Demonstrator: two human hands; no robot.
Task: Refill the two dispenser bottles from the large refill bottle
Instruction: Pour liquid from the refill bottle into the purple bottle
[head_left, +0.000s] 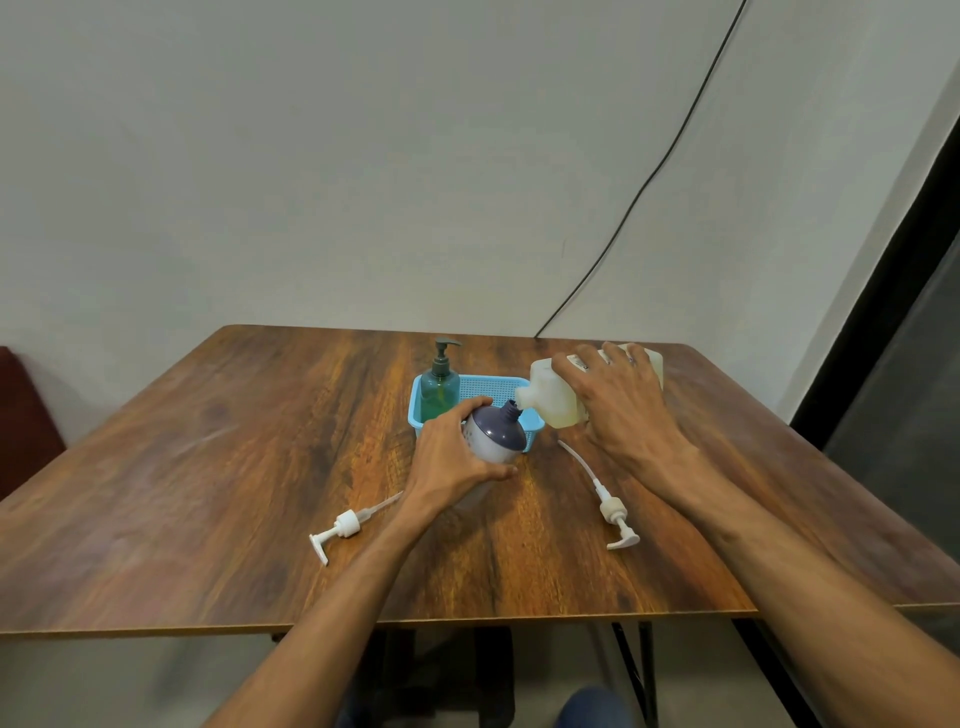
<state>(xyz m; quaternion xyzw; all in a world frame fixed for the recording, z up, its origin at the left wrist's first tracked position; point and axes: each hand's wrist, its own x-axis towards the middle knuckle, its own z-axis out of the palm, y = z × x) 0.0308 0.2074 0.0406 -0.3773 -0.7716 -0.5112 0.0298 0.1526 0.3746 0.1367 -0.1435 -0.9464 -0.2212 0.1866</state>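
My left hand (457, 457) grips a white dispenser bottle with a purple shoulder (496, 434), tilted so its open neck points up and right. My right hand (623, 410) holds the large pale refill bottle (553, 397) tipped on its side, its spout touching the purple bottle's neck. A teal dispenser bottle (440, 384) with a dark pump stands upright in the blue basket (480, 387). Two white pump heads lie loose on the table: one (340, 527) to the left of my left wrist, the other (613, 512) below my right hand.
The wooden table (234, 467) reaches a grey wall behind. A black cable (649, 176) runs down the wall to the table's back edge. A dark red seat (21, 415) stands at the left. Table legs show below the front edge.
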